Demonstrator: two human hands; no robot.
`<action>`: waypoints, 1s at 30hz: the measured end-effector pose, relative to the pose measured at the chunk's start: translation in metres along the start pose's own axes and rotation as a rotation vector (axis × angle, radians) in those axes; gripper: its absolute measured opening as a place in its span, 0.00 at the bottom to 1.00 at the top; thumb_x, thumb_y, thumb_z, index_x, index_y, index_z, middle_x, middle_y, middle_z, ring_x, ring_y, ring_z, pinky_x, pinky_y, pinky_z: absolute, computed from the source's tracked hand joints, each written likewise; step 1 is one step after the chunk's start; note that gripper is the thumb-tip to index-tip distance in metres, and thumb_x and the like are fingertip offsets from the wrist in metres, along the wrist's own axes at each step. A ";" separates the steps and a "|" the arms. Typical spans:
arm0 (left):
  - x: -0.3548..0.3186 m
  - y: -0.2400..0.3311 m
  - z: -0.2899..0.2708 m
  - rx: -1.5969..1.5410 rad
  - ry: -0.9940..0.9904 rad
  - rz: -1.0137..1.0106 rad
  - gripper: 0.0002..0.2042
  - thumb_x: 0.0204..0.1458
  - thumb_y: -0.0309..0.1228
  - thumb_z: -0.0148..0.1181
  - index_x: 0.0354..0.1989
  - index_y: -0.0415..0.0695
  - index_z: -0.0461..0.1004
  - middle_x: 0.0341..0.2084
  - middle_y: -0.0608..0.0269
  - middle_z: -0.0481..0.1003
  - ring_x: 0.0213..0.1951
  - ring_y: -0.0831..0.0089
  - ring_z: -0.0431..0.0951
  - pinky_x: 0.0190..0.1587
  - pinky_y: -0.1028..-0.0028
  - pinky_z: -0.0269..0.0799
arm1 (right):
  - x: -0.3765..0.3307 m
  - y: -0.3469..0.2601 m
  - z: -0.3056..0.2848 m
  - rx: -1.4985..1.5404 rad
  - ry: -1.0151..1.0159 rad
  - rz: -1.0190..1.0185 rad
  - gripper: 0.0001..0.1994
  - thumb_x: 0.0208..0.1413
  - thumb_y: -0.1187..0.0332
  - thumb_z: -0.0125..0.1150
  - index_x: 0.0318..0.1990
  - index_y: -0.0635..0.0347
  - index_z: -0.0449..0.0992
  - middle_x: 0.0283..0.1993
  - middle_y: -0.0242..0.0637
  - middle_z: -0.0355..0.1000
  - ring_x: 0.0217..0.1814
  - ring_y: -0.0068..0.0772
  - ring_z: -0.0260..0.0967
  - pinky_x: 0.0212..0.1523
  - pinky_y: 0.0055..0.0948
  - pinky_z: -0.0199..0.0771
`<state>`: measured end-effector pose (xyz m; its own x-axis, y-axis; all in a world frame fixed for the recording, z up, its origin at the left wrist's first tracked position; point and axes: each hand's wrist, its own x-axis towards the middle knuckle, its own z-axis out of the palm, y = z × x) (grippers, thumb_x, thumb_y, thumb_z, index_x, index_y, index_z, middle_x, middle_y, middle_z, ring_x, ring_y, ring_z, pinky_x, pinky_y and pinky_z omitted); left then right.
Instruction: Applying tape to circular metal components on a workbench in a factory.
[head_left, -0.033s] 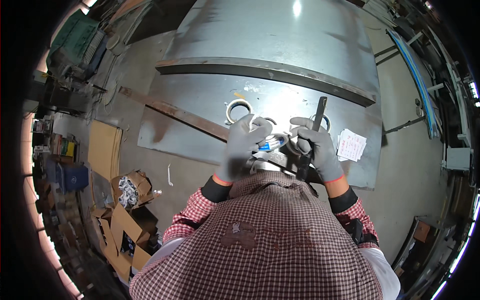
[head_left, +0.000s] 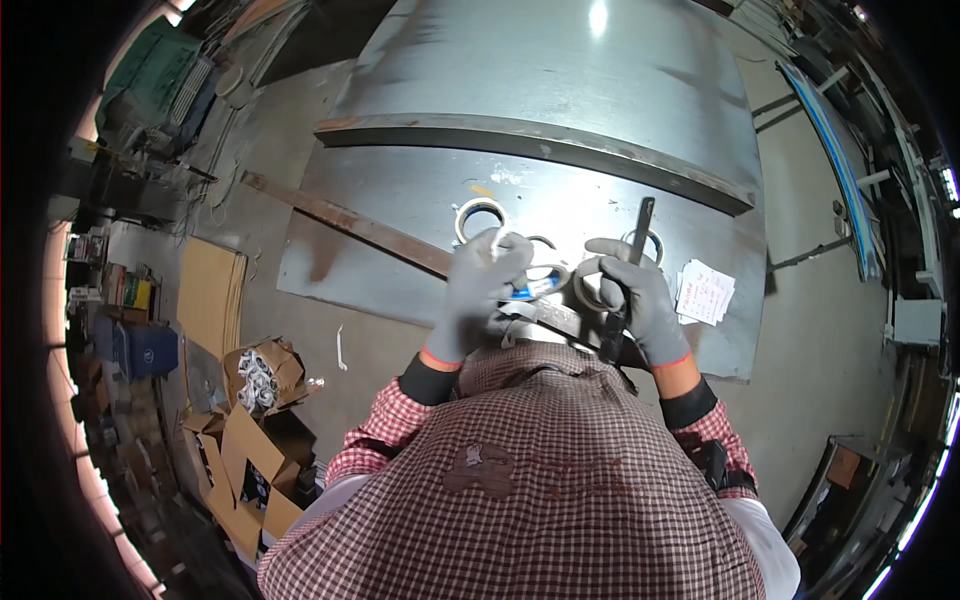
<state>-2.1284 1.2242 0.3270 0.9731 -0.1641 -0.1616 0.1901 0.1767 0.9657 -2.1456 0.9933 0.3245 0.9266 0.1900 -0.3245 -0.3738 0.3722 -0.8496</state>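
The black bar (head_left: 642,232) stands at my 1 o'clock, gripped in my closed right hand (head_left: 650,308). At its 9 o'clock, my left hand (head_left: 472,292) is partly curled; contents cannot be determined. Paper slips (head_left: 704,291): bar's 3 o'clock.

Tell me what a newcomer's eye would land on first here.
Most striking is the checked apron filling the lower middle of the view. Just above it, the gray-gloved right hand holds a long dark bar, while the gray-gloved left hand is near a tape roll. Farther up, a long metal beam crosses the shiny metal tabletop.
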 end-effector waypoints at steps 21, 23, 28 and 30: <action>0.065 -0.071 -0.056 0.993 0.185 0.378 0.16 0.58 0.31 0.51 0.53 0.39 0.71 0.40 0.46 0.78 0.42 0.55 0.79 0.45 0.63 0.74 | -0.008 0.048 -0.066 -1.279 -0.060 -0.272 0.19 0.46 0.69 0.61 0.48 0.58 0.74 0.40 0.45 0.74 0.42 0.47 0.73 0.44 0.37 0.73; 0.065 -0.078 -0.059 0.729 0.170 0.279 0.17 0.60 0.33 0.50 0.54 0.39 0.71 0.41 0.49 0.79 0.43 0.61 0.80 0.46 0.66 0.73 | 0.004 0.066 -0.083 -1.425 -0.164 -0.246 0.19 0.46 0.68 0.62 0.48 0.57 0.74 0.39 0.45 0.74 0.42 0.48 0.73 0.43 0.38 0.73; 0.076 -0.085 -0.076 -0.034 0.037 -0.044 0.18 0.66 0.36 0.41 0.51 0.37 0.74 0.42 0.53 0.79 0.45 0.69 0.79 0.49 0.69 0.72 | 0.009 0.058 -0.079 -1.166 -0.035 -0.153 0.10 0.46 0.67 0.64 0.37 0.55 0.76 0.34 0.43 0.74 0.39 0.48 0.72 0.39 0.40 0.71; 0.078 -0.078 -0.074 0.771 -0.037 0.083 0.20 0.67 0.39 0.39 0.51 0.37 0.74 0.44 0.54 0.78 0.47 0.68 0.78 0.50 0.70 0.72 | 0.010 0.058 -0.077 -1.238 -0.065 -0.139 0.08 0.47 0.65 0.65 0.31 0.57 0.74 0.30 0.44 0.71 0.37 0.47 0.72 0.38 0.40 0.70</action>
<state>-2.0578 1.2691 0.2245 0.9728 -0.2141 -0.0884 -0.0407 -0.5333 0.8449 -2.1547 0.9465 0.2399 0.9383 0.2751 -0.2097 0.0491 -0.7059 -0.7066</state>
